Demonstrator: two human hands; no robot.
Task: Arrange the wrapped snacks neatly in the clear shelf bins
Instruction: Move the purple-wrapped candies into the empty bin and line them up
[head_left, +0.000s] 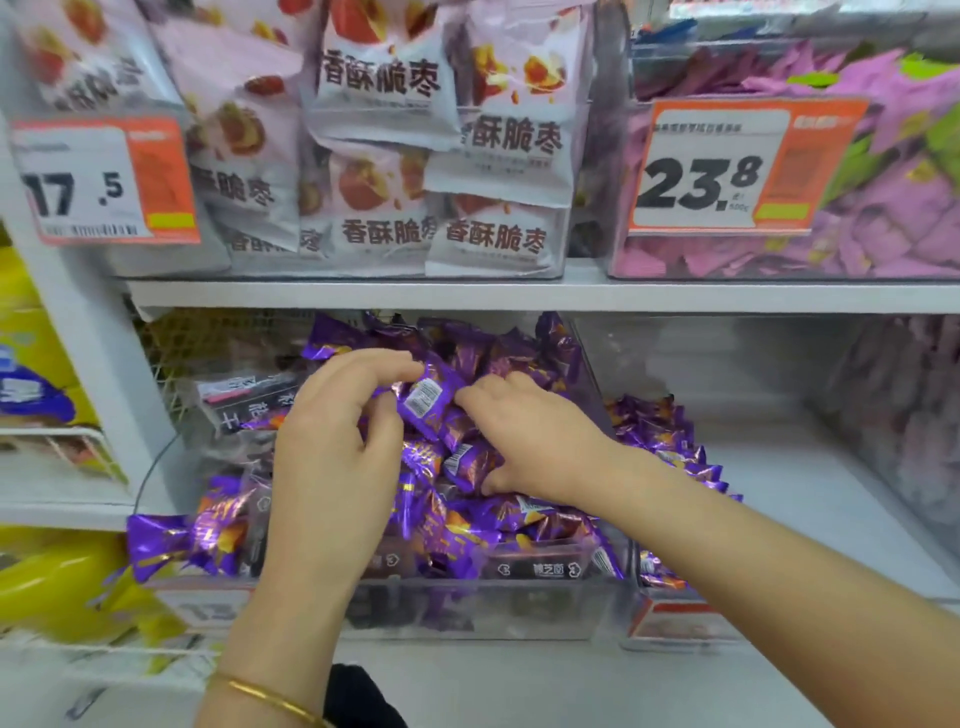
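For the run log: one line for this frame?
stage: arranging | left hand: pinches purple snack | right hand: on snack pile, grip unclear | clear bin: heaped

Both forearms reach far; the left hand (332, 457) pinches a purple foil-wrapped snack (427, 396) between thumb and forefinger, the right hand (530, 441) lies palm-down, fingers bent.
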